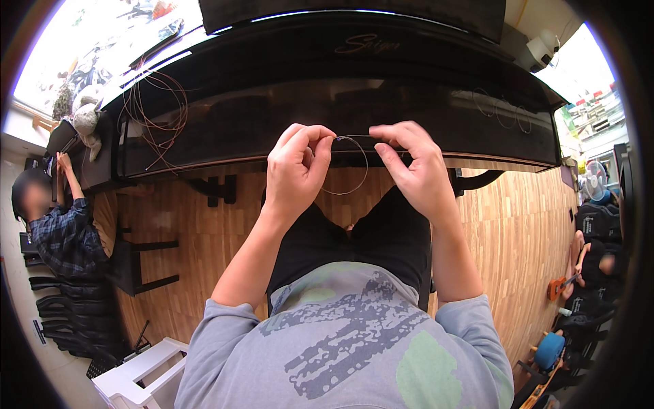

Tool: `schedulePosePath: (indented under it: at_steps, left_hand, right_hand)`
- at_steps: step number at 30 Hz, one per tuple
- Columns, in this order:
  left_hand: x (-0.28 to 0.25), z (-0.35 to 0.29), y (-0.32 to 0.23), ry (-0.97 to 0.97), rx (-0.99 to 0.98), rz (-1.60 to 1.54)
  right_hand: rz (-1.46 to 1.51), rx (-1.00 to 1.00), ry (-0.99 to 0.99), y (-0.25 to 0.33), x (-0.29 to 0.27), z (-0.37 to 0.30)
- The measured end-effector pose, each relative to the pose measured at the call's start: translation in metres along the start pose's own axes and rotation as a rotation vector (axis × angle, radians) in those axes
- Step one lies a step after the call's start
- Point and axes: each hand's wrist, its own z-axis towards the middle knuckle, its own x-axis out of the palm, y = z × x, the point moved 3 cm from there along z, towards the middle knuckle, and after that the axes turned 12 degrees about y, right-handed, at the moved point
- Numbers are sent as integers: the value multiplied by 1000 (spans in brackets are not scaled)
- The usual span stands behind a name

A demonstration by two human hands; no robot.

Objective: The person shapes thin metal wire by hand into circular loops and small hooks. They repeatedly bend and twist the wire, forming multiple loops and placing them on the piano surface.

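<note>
Over the front edge of a black piano, my left hand is closed in a pinch on a thin metal string. A small purplish end piece shows by its fingertips. The string hangs below in a round loop, and a short straight length reaches toward my right hand. That hand's thumb and forefinger are apart, close beside the string and slightly blurred; whether they touch it is unclear. Copper-coloured strings lie loosely coiled on the piano's left part. Thinner silvery coils rest on its right part.
A person sits at far left beside a black stool, near a plush toy. White furniture stands at lower left. At right, another person holds a small guitar-like instrument. A fan and blue-topped stool are there.
</note>
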Motion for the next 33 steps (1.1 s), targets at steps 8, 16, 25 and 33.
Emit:
schedulePosePath:
  at_steps: [8,16,25,33]
  left_hand:
    - [-2,-1,-3,-44,61,116]
    - [4,3,-7,-153,46,99]
    - [4,1,-5,-142,37,78]
    - [9,0,1,-101,-199,-375]
  right_hand:
    - [742,310,81,2,7,-9]
    - [862,357,116,19,34,-12]
    - [579,297,55,16,34,-7]
    - [385,57,-67,4,42,-6]
